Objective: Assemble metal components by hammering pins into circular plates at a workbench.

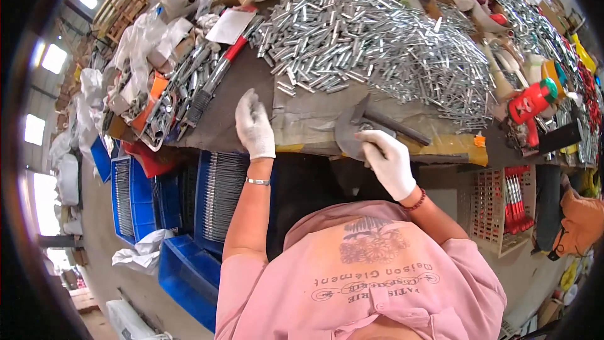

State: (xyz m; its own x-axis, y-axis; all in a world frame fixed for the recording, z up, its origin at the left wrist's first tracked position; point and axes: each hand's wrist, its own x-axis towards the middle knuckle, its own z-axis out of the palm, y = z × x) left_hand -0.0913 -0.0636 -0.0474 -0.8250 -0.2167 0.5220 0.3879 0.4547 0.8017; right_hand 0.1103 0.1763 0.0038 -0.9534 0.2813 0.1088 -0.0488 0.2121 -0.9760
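My left hand (254,127), in a white glove, is at the table's front edge with its fingers stretched out and nothing visible in them. My right hand (386,158), also gloved, has its fingers curled in a pinch at the edge of a rounded grey metal plate (347,131). What its fingertips hold, if anything, is too small to make out. A dark metal bar (402,130) lies slanting across the table behind that hand. Beyond both hands spreads a big heap of short silvery metal rods and tubes (340,31).
Metal tools with a red-sleeved bar (234,50) are piled on the left. A red bottle with a green cap (531,102) is at the right. Blue crates of rods (202,214) stand below left, and a pale basket of red-handled tools (491,214) below right.
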